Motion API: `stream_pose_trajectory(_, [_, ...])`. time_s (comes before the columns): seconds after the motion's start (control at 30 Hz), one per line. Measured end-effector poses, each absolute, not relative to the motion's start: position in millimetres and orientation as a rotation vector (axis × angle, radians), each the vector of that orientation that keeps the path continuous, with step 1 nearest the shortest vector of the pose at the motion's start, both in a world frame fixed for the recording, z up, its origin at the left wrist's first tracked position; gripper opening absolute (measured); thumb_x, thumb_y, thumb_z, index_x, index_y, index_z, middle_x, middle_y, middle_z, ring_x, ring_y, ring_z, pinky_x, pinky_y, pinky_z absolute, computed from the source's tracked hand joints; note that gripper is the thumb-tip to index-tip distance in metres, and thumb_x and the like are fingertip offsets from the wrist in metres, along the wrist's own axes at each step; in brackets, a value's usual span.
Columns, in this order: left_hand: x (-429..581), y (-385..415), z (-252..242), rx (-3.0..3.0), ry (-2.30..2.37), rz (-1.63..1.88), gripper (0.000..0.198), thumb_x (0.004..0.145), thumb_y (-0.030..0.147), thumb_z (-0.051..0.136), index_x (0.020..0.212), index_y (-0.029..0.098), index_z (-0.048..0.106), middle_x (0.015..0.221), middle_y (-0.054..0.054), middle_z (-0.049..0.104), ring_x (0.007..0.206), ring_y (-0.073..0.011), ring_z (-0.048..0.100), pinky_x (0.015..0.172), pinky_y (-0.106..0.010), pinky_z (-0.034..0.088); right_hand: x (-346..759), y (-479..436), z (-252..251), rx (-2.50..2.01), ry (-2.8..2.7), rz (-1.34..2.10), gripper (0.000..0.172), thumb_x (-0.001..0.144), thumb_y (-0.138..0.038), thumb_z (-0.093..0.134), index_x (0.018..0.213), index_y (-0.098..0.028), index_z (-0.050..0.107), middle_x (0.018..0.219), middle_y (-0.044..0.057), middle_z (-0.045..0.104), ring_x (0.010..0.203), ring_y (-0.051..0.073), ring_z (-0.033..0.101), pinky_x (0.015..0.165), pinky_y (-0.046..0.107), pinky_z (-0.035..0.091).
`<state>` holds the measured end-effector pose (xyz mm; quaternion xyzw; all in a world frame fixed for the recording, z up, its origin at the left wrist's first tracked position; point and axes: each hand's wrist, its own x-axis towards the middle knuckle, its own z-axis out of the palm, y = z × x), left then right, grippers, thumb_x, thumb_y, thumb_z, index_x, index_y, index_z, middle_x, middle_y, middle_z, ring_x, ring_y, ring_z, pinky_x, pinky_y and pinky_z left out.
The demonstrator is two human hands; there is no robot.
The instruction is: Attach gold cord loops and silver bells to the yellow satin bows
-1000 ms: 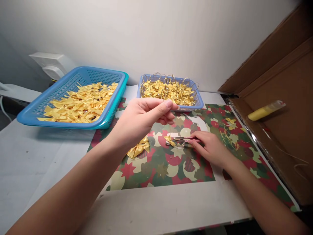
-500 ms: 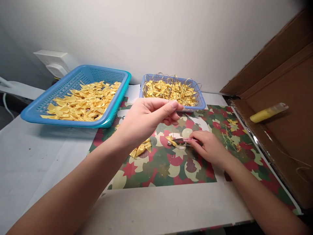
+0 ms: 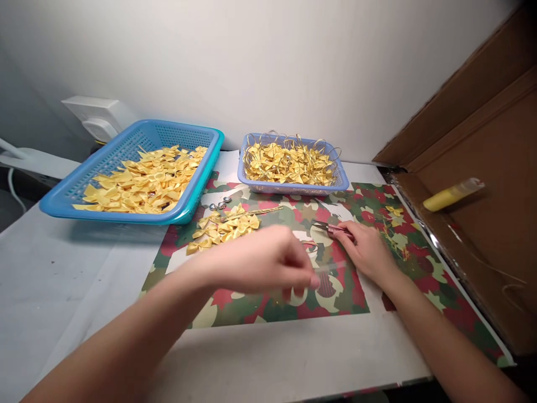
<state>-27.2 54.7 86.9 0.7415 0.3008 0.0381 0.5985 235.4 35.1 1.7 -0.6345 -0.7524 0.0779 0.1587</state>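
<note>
My left hand (image 3: 268, 263) is blurred and hovers low over the patterned sheet, its thumb and fingers pinched together. What they hold, if anything, is smeared; a faint pale streak runs right from the fingertips. Just behind it shows a loop of cord (image 3: 310, 244). My right hand (image 3: 363, 246) rests on the sheet, closed round dark, thin-bladed thread snips (image 3: 322, 225) whose tips point left. Yellow ribbon bows (image 3: 235, 226) lie in a pile beyond my left forearm, with gold cords (image 3: 264, 211) across them and small silver bells (image 3: 220, 205) behind.
A blue basket (image 3: 54, 204) of yellow bows stands at left. A smaller blue basket (image 3: 293, 190) of bows with gold loops is by the wall. Thread scraps (image 3: 396, 240) lie at right, near a cardboard box (image 3: 482, 129) and a yellow tube (image 3: 453, 194).
My left hand has come down from its raised position towards the sheet. The bow with a bell that lay at the snips' tips is no longer visible there. My right hand has barely moved.
</note>
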Motion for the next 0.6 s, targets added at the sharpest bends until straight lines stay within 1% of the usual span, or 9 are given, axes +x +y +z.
stream_pose_trajectory(0.07, [-18, 42, 78, 1.854, 0.776, -0.101, 0.030, 0.081, 0.025, 0.057, 0.051, 0.020, 0.060, 0.046, 0.002, 0.054, 0.038, -0.0119, 0.047, 0.039, -0.025, 0.033, 237, 36, -7, -1.863, -2.163, 0.075, 0.025, 0.097, -0.039, 0.048, 0.095, -0.020, 0.064, 0.094, 0.007, 0.073, 0.085, 0.026, 0.065, 0.073, 0.037, 0.041])
stream_pose_trajectory(0.17, [-7, 29, 67, 2.051, 0.982, -0.199, 0.028, 0.075, 0.021, 0.058, 0.048, 0.019, 0.054, 0.047, 0.001, 0.048, 0.038, -0.0117, 0.040, 0.041, -0.027, 0.025, 237, 37, -15, -1.880, -2.171, -0.060, 0.025, 0.094, -0.041, 0.052, 0.095, -0.020, 0.066, 0.091, 0.008, 0.072, 0.087, 0.028, 0.063, 0.074, 0.038, 0.041])
stream_pose_trajectory(0.23, [-4, 28, 66, 2.073, 1.032, -0.229, 0.025, 0.077, 0.023, 0.057, 0.052, 0.019, 0.056, 0.048, 0.000, 0.049, 0.038, -0.0118, 0.041, 0.042, -0.026, 0.025, 235, 36, -15, -1.871, -2.158, -0.129, 0.024, 0.092, -0.041, 0.056, 0.095, -0.020, 0.067, 0.094, 0.009, 0.070, 0.089, 0.029, 0.060, 0.075, 0.040, 0.041])
stream_pose_trajectory(0.33, [-8, 36, 69, 2.049, 1.065, -0.146, 0.025, 0.082, 0.031, 0.054, 0.061, 0.019, 0.064, 0.053, -0.002, 0.057, 0.044, -0.0139, 0.050, 0.046, -0.026, 0.031, 226, 29, -8, -1.773, -2.134, -0.145, 0.022, 0.089, -0.038, 0.060, 0.103, -0.022, 0.066, 0.103, 0.010, 0.066, 0.093, 0.029, 0.057, 0.080, 0.041, 0.041])
stream_pose_trajectory(0.4, [-14, 44, 71, 2.058, 1.103, -0.049, 0.026, 0.083, 0.035, 0.055, 0.067, 0.019, 0.068, 0.059, -0.004, 0.063, 0.050, -0.0155, 0.055, 0.049, -0.026, 0.033, 213, 23, -3, -1.622, -2.188, 0.037, 0.023, 0.088, -0.037, 0.062, 0.105, -0.022, 0.064, 0.103, 0.009, 0.066, 0.095, 0.027, 0.057, 0.082, 0.040, 0.042])
stream_pose_trajectory(0.47, [-22, 52, 71, 2.047, 1.158, -0.015, 0.029, 0.083, 0.040, 0.053, 0.069, 0.020, 0.068, 0.060, -0.004, 0.065, 0.048, -0.0154, 0.054, 0.048, -0.026, 0.033, 200, 20, 0, -1.510, -2.337, 0.227, 0.022, 0.087, -0.036, 0.064, 0.104, -0.022, 0.064, 0.104, 0.007, 0.067, 0.096, 0.026, 0.058, 0.081, 0.038, 0.042])
stream_pose_trajectory(0.5, [-26, 55, 71, 2.027, 1.185, -0.021, 0.033, 0.084, 0.044, 0.052, 0.068, 0.020, 0.067, 0.058, -0.004, 0.064, 0.046, -0.0152, 0.053, 0.046, -0.026, 0.032, 193, 20, 0, -1.467, -2.388, 0.253, 0.013, 0.090, -0.031, 0.061, 0.097, -0.021, 0.065, 0.099, 0.006, 0.067, 0.092, 0.024, 0.059, 0.078, 0.036, 0.042])
stream_pose_trajectory(0.53, [-30, 59, 70, 1.994, 1.209, -0.033, 0.036, 0.085, 0.047, 0.050, 0.066, 0.020, 0.065, 0.055, -0.003, 0.063, 0.044, -0.0153, 0.052, 0.044, -0.026, 0.031, 188, 21, 0, -1.417, -2.436, 0.274, 0.011, 0.093, -0.026, 0.056, 0.091, -0.021, 0.066, 0.093, 0.005, 0.068, 0.086, 0.021, 0.060, 0.075, 0.034, 0.042])
stream_pose_trajectory(0.6, [-36, 65, 65, 1.881, 1.246, -0.049, 0.041, 0.085, 0.054, 0.048, 0.066, 0.020, 0.060, 0.052, -0.002, 0.060, 0.042, -0.0163, 0.053, 0.041, -0.025, 0.031, 183, 26, 0, -1.318, -2.466, 0.242, 0.020, 0.096, -0.021, 0.049, 0.085, -0.020, 0.065, 0.082, 0.003, 0.067, 0.075, 0.018, 0.059, 0.069, 0.031, 0.041])
